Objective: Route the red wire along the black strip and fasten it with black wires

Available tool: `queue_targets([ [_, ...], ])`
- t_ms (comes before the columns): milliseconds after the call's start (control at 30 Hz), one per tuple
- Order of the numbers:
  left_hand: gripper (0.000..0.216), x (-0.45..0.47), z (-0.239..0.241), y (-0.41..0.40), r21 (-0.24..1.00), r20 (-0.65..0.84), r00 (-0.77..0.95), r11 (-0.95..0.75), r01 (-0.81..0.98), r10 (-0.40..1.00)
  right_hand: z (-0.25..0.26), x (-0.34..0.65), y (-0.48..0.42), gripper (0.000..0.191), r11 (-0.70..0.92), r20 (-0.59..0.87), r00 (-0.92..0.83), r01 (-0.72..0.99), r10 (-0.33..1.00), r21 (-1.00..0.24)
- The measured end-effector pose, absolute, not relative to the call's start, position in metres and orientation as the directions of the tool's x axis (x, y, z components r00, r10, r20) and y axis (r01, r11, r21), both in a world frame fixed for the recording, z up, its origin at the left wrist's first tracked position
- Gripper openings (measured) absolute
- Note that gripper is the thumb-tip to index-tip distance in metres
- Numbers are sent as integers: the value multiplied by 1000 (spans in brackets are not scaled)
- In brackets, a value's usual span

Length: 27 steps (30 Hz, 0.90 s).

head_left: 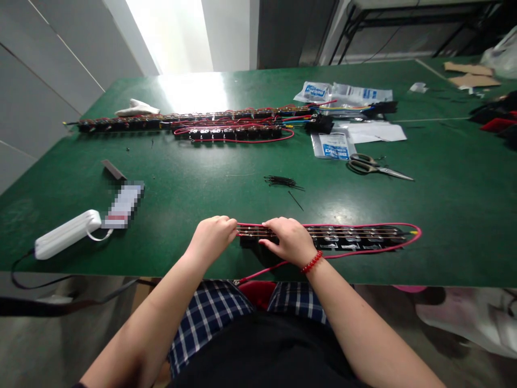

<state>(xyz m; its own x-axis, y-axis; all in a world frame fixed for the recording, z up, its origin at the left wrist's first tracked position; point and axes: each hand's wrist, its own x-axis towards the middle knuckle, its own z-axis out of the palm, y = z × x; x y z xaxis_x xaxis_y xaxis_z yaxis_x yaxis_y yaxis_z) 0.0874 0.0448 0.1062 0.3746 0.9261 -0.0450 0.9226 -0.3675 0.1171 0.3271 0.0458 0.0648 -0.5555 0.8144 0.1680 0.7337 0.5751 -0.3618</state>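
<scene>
A long black strip of linked cells [343, 242], with thin wires running along its top, lies near the table's front edge. A red cable [379, 251] loops around its right end and runs back under my right hand towards the edge. At the strip's left end, my left hand [214, 240] is closed, fingers pinched on the ends of the thin wires; its fingertips are partly hidden. My right hand [293, 241] straddles the strip farther right, thumb on the near side and fingers on the far side, gripping it.
Black cable ties [281, 181] lie beyond the strip, with scissors [375, 166] to their right. Longer wired strips [133, 123] and silver packets [333, 148] are farther back. At left are a white power strip [67, 235], a blurred phone [124, 203] and a small grey bar [113, 170].
</scene>
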Motion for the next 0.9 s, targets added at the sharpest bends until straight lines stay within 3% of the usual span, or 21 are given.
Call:
queue_targets([
  [133,18,57,116,43,414,105,147,-178,893,984,63,327,47,30,567,165,-547,746,821,-350],
  [200,24,51,117,32,477,196,-26,-72,876,980,62,327,47,31,566,167,-544,750,822,-342],
  [267,26,56,112,14,476,117,106,-149,867,987,62,327,47,32,569,167,-547,750,820,-338],
  [367,29,81,96,-16,465,-93,520,-425,777,849,63,327,47,32,566,164,-545,754,822,-333],
  [433,28,95,84,-31,465,-119,616,-505,727,778,63,327,47,32,563,162,-542,757,824,-333],
  [533,6,100,75,-37,476,-51,615,-522,707,787,62,327,47,32,567,163,-546,753,822,-333],
  [733,12,78,66,-13,450,178,480,-505,736,859,63,326,46,34,571,167,-549,750,819,-333],
  [900,8,73,51,-1,437,180,513,-535,723,839,63,326,45,32,569,171,-545,751,821,-335],
])
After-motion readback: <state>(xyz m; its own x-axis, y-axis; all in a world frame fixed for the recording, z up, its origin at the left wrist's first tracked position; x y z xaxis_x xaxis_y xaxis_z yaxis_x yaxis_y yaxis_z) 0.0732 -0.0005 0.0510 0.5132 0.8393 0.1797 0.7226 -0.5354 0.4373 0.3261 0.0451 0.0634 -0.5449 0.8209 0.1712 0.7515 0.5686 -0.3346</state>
